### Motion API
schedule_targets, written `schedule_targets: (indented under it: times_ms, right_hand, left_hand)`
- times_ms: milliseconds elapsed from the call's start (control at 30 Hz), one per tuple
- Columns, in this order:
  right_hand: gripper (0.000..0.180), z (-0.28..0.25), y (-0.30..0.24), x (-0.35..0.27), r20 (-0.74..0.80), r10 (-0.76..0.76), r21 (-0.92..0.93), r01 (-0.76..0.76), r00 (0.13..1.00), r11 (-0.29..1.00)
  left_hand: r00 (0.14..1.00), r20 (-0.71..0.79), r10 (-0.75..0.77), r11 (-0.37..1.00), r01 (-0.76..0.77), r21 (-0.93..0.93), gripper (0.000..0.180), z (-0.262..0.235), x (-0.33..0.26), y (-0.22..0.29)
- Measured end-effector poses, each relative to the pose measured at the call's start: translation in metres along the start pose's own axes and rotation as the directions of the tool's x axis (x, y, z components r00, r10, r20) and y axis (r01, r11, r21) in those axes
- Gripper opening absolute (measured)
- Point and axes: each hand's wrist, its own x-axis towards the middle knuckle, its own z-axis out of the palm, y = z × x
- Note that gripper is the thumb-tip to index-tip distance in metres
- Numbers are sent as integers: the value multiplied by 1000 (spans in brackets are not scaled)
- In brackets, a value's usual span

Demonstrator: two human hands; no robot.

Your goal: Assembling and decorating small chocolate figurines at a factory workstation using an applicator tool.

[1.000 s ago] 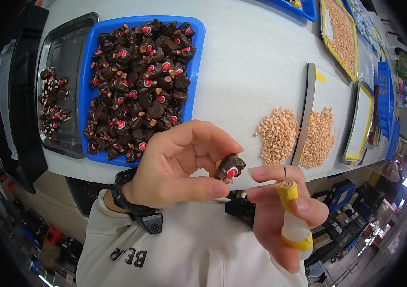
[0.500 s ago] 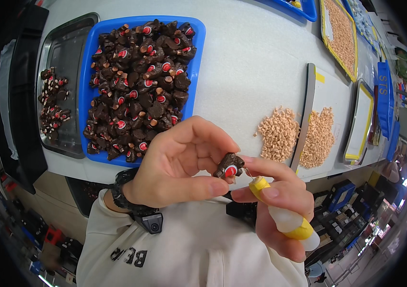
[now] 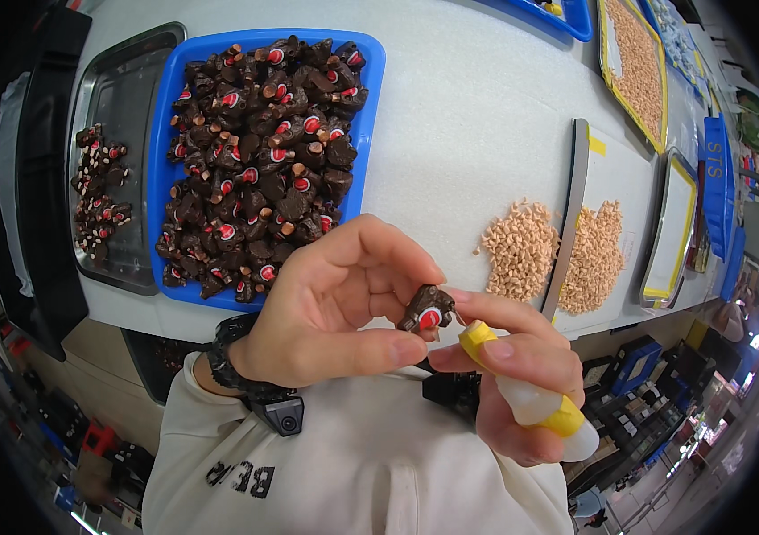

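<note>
A small dark brown figurine (image 3: pixel 427 308) with a red and white round spot sits between the thumb and fingers of my left hand (image 3: pixel 308 312), above the table's near edge. My right hand (image 3: pixel 544 361) grips a small white squeeze bottle (image 3: pixel 531 404) banded in yellow, with its yellow cap end toward the figurine. A fine tip or thread shows between cap and figurine; whether it touches the piece I cannot tell. One right fingertip is close to the figurine's right side. Left of my hands, a blue tray (image 3: pixel 374 80) holds many similar brown figurines.
A metal tray (image 3: pixel 143 80) at far left holds several figurines with pale specks. Two heaps of small beige pieces (image 3: pixel 519 250) lie to the right, parted by a grey strip (image 3: pixel 569 214). Further right are a yellow-edged tray (image 3: pixel 656 134) and a blue bin (image 3: pixel 717 178).
My right hand and the bottle have shifted slightly up and left, bringing the cap a little closer to the figurine. My left hand and the figurine stay almost where they were.
</note>
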Motion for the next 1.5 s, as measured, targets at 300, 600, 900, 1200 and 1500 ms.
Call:
schedule_targets:
  times_ms: [300, 600, 900, 1200, 1500]
  right_hand:
    - [71, -3, -3, 0, 29, 32, 64, -33, 999, 997]
    - [68, -7, 3, -3, 93, 6, 80, -14, 996, 997]
    - [21, -25, 6, -7, -147, -10, -340, -41, 989, 939]
    - [39, -22, 39, 6, 35, 151, -835, -54, 988, 548]
    - [42, -23, 41, 9, 128, 190, -867, 17, 973, 498]
  left_hand:
    - [999, -26, -37, 997, 35, -65, 41, 1, 0, 2]
    - [999, -24, -25, 995, 22, -102, 42, 1, 0, 2]
    - [985, -160, -67, 997, 60, -47, 43, 8, 2, 4]
    - [1000, 12, -12, 995, 14, -102, 41, 1, 2, 4]
    - [986, -153, -66, 998, 62, -35, 42, 6, 0, 2]
